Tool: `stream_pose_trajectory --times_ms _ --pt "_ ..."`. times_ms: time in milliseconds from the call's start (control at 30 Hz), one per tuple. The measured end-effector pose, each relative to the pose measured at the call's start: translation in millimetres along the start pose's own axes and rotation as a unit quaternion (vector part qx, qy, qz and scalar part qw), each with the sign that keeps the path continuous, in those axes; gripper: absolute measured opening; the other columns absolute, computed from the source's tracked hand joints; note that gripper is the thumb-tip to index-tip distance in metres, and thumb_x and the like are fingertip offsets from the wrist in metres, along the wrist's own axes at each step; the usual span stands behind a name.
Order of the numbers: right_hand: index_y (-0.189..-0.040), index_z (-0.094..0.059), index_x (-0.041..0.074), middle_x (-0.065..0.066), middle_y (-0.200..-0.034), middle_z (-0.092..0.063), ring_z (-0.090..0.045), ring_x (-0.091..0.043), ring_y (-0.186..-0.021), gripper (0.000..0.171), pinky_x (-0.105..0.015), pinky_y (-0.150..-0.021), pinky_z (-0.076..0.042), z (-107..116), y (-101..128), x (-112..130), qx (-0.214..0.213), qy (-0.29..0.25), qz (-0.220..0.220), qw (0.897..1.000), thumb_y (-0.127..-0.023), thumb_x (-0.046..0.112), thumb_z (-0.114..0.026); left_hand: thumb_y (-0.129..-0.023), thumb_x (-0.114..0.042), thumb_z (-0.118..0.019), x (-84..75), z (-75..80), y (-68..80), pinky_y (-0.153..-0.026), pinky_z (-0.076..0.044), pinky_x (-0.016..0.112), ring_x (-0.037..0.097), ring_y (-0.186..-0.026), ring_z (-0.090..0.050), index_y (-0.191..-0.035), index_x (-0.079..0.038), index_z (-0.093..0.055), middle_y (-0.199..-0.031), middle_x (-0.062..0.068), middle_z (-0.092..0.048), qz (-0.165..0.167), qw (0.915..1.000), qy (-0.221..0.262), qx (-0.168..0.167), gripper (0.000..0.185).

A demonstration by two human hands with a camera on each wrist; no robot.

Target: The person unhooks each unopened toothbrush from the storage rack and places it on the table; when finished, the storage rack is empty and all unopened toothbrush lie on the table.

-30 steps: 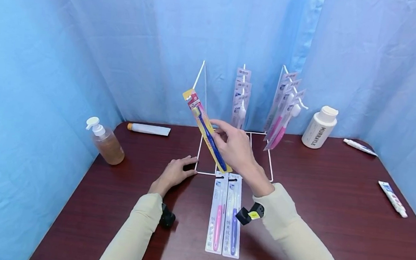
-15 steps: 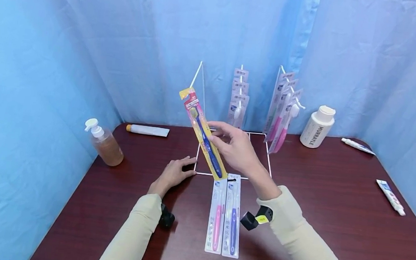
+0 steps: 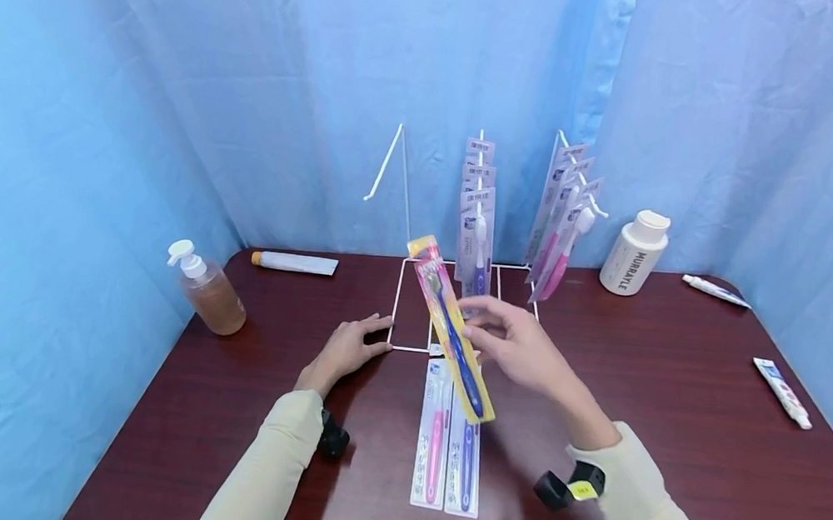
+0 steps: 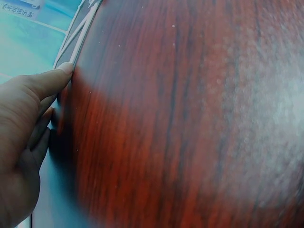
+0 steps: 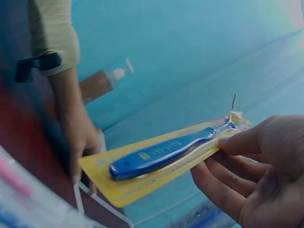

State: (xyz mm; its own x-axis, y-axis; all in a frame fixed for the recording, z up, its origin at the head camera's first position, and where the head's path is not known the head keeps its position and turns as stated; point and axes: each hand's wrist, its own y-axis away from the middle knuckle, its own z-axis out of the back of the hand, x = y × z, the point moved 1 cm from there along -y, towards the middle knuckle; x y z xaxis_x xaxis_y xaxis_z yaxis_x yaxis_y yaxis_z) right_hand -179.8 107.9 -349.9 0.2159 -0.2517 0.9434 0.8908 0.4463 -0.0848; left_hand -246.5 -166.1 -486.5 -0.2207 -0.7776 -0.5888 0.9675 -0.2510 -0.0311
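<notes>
Right grip [image 3: 520, 355] pinches the tilted yellow toothbrush pack [image 3: 451, 330]; left grip [image 3: 344, 352] rests flat, fingers relaxed.

sleeves [image 3: 269, 463]: long, cream | wrist cameras [image 3: 334, 436]: black, strapped

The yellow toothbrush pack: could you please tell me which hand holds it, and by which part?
The right hand pinches the yellow toothbrush pack along its edge, around mid-length. The left hand holds nothing; it rests on the table.

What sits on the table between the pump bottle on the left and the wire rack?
In the head view, a white tube lies flat at the back, between the pump bottle and the wire rack. Nearer, the left hand rests there, fingers touching the rack's base.
</notes>
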Motion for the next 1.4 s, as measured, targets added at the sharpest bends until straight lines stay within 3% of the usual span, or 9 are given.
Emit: stream_pose_trajectory --times_ms 333,500,733,1000,1400 --pt "-0.128 -0.050 -0.002 -0.024 -0.104 -0.064 -0.068 -0.025 -0.085 0.034 -0.040 -0.066 -0.059 7 50 -60 0.033 -0.055 -0.074 0.995 -0.096 0.009 -0.056 -0.088 -0.031 -0.069 -1.3 0.5 1.7 -0.110 -0.034 0.048 0.028 -0.136 -0.042 -0.136 -0.024 -0.056 -0.146 0.007 -0.047 0.003 1.0000 0.003 0.003 0.050" --pt "-0.126 -0.044 -0.006 -0.024 -0.102 -0.059 -0.066 -0.026 -0.085 0.033 -0.042 -0.068 -0.059 3 68 -84 -0.002 -0.092 -0.143 0.985 -0.096 0.004 -0.053 -0.089 -0.031 -0.069 -1.4 0.7 2.3 -0.110 -0.034 0.049 0.029 -0.136 -0.041 -0.136 -0.024 -0.056 -0.146 0.007 -0.047 0.005 0.9999 0.008 0.005 0.050" --pt "-0.119 -0.044 -0.013 -0.016 -0.090 -0.058 -0.065 -0.020 -0.076 0.030 -0.040 -0.066 -0.059 1 78 -106 -0.038 -0.075 -0.189 0.978 -0.092 -0.004 -0.052 -0.088 -0.031 -0.069 -1.2 1.3 2.5 -0.110 -0.034 0.049 0.029 -0.136 -0.041 -0.137 -0.023 -0.056 -0.146 0.008 -0.047 0.006 0.9999 0.011 0.005 0.051" --pt "-0.119 -0.047 -0.015 -0.016 -0.088 -0.061 -0.065 -0.020 -0.072 0.033 -0.037 -0.065 -0.059 -6 73 -115 -0.033 -0.050 -0.208 0.976 -0.090 -0.004 -0.055 -0.089 -0.032 -0.068 -1.7 1.8 1.5 -0.111 -0.034 0.048 0.028 -0.137 -0.040 -0.138 -0.025 -0.055 -0.147 0.007 -0.045 0.012 0.9998 0.010 0.014 0.051" --pt "-0.112 -0.061 -0.008 -0.013 -0.085 -0.071 -0.067 -0.019 -0.069 0.024 -0.031 -0.058 -0.058 -3 72 -102 -0.034 0.059 -0.208 0.976 -0.091 0.004 -0.060 -0.089 -0.032 -0.068 -3.6 2.3 1.1 -0.112 -0.032 0.048 0.027 -0.138 -0.039 -0.138 -0.025 -0.054 -0.148 0.007 -0.045 0.015 0.9997 0.007 0.019 0.051"
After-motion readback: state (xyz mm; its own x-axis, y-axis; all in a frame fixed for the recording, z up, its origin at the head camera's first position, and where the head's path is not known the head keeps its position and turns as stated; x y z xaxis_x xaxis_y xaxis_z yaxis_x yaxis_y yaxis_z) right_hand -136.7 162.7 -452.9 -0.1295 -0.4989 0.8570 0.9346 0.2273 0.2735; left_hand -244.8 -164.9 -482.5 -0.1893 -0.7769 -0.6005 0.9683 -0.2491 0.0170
